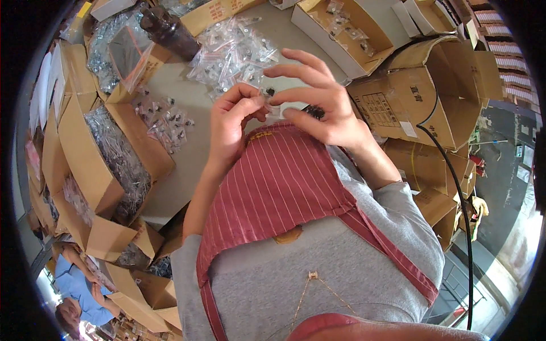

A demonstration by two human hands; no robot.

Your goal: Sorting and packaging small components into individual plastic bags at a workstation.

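Observation:
My left hand (234, 116) pinches a small clear plastic bag (275, 110) between thumb and fingers, just above the apron's edge. A small dark part (269, 91) shows at the bag's top. On the other side, my right hand (321, 99) has its fingers spread, with the index fingertip and thumb close against the bag. Whether they touch it is hard to make out. Beneath the right hand lies a cluster of small black parts (314, 112), partly hidden. Beyond my hands, a heap of small clear bags with parts in them (233, 54) covers the grey table (196, 108).
More filled bags (165, 119) lie on the left, by an open carton of clear bags (91, 148). A dark bottle (170, 34) stands behind. At right are a shallow box (324, 40), a large carton (392, 108) and a black cable (455, 176). Another person (85, 292) sits lower left.

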